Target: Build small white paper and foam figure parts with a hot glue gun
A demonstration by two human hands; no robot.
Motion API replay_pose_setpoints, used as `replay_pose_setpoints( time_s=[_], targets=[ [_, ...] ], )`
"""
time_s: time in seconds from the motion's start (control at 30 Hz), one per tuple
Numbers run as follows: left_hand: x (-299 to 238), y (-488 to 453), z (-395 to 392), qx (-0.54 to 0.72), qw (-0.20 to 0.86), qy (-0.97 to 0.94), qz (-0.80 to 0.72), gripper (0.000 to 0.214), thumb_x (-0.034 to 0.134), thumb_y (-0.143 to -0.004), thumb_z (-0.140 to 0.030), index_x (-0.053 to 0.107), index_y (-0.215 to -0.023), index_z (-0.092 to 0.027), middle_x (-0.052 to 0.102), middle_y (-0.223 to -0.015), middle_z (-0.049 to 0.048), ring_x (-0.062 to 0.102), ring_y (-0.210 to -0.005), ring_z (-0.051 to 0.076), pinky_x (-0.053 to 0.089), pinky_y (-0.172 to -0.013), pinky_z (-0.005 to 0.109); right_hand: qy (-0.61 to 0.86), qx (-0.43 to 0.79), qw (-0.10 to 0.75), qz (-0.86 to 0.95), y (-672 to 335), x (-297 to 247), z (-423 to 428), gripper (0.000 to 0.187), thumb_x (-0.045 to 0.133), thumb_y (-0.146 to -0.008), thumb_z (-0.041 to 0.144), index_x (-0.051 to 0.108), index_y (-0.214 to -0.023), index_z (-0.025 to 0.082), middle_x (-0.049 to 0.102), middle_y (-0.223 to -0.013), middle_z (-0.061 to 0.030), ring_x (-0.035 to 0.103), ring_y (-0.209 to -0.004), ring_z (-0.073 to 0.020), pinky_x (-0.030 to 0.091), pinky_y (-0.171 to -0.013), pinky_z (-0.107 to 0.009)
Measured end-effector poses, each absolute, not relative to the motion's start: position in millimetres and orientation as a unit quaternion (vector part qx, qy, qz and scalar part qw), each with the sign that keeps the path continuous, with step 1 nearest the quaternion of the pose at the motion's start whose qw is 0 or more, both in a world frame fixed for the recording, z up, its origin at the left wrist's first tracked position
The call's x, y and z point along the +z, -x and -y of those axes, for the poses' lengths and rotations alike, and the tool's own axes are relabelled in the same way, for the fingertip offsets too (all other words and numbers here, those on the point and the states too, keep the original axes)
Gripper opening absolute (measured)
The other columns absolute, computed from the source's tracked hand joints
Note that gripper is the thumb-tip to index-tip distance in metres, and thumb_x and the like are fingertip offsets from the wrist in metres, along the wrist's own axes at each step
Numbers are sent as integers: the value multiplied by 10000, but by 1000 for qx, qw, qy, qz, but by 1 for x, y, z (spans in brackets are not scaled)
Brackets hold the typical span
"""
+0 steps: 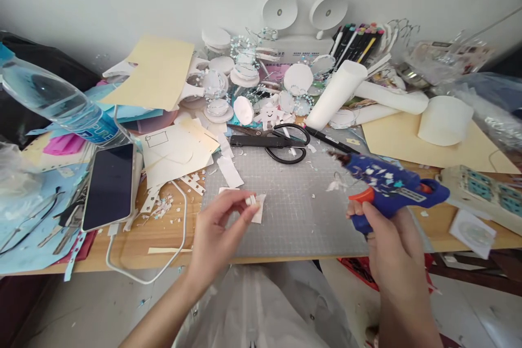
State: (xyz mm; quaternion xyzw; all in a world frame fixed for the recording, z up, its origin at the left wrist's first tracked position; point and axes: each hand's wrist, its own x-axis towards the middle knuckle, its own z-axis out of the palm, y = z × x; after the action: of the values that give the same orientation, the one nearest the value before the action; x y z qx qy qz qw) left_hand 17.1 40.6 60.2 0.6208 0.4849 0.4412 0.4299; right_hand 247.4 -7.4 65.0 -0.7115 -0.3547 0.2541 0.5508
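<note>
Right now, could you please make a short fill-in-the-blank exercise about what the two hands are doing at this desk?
1. The right hand holds a blue ____ gun.
2. The left hand pinches a small ____ paper piece.
3. The black scissors lie on the grey cutting ____.

Missing words: glue; white; mat

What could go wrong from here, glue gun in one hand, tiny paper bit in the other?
1. The left hand pinches a small white paper piece at its fingertips; glue from the blue glue gun in the right hand could likely burn them.
2. The nozzle hangs over the grey cutting mat; drips may stick scraps to it.
</note>
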Motion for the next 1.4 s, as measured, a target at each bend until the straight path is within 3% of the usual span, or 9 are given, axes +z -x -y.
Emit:
replay_pose_setpoints(
  time_s=[0.2,0.43,0.53,0.73,0.9,1.07,1.23,1.33,1.4],
  targets=[
    [54,-17,-93,327,141,-782,-512,227,520,-935,-165,676,-1092,-118,683,-974,104,628,-860,202,506,-802,337,841,146,394,340,-263,48,13,391,747,-621,538,555,-753,223,590,-682,2,532,-637,-196,409,-626,-341],
    [39,-20,-105,302,97,-791,-523,294,433,-954,-138,656,-1145,-110,656,-1012,138,605,-940,254,497,-842,415,843,161,368,357,-270,30,12,409,755,-599,559,527,-669,228,605,-630,-10,562,-595,-208,417,-586,-339],
    [49,-21,-85,347,150,-773,-510,251,485,-956,-180,667,-1128,-160,658,-1061,107,609,-993,227,499,-883,385,826,190,393,357,-266,35,11,363,760,-623,508,548,-683,220,613,-623,-6,559,-565,-190,433,-551,-321],
    [65,-51,-41,412,527,-637,-382,378,681,-863,-298,604,-1229,-242,631,-1180,96,635,-1018,199,537,-897,342,740,326,463,362,-240,56,10,280,741,-679,426,594,-760,203,609,-618,9,570,-564,-161,490,-550,-284],
    [64,-67,-31,427,694,-464,-348,251,767,-773,-375,688,-938,-204,712,-948,60,679,-869,183,572,-821,331,689,377,485,386,-218,65,9,259,731,-691,400,579,-765,203,587,-600,25,555,-538,-139,492,-512,-255],
    [58,-59,-29,418,742,-369,-371,228,797,-733,-404,709,-776,-199,691,-769,15,620,-676,117,527,-646,244,678,397,486,382,-207,70,11,230,724,-699,371,572,-741,204,580,-591,30,556,-532,-130,487,-505,-240],
    [68,-45,-29,378,758,-380,-373,208,772,-766,-384,709,-773,-186,641,-724,13,572,-636,99,488,-610,219,686,397,491,363,-207,69,14,265,745,-685,412,598,-756,203,595,-610,17,548,-539,-135,482,-519,-253],
    [74,-27,-36,404,702,-422,-408,202,734,-802,-380,703,-778,-182,643,-725,21,578,-650,111,492,-606,219,714,363,491,342,-216,66,14,285,745,-694,438,606,-764,200,597,-642,10,541,-566,-136,482,-548,-261],
    [73,-11,-45,459,600,-460,-466,161,718,-817,-353,704,-800,-193,665,-755,23,600,-689,126,509,-631,230,730,350,477,342,-223,63,13,301,748,-691,455,607,-758,196,599,-655,7,537,-573,-138,478,-549,-264]
  ],
)
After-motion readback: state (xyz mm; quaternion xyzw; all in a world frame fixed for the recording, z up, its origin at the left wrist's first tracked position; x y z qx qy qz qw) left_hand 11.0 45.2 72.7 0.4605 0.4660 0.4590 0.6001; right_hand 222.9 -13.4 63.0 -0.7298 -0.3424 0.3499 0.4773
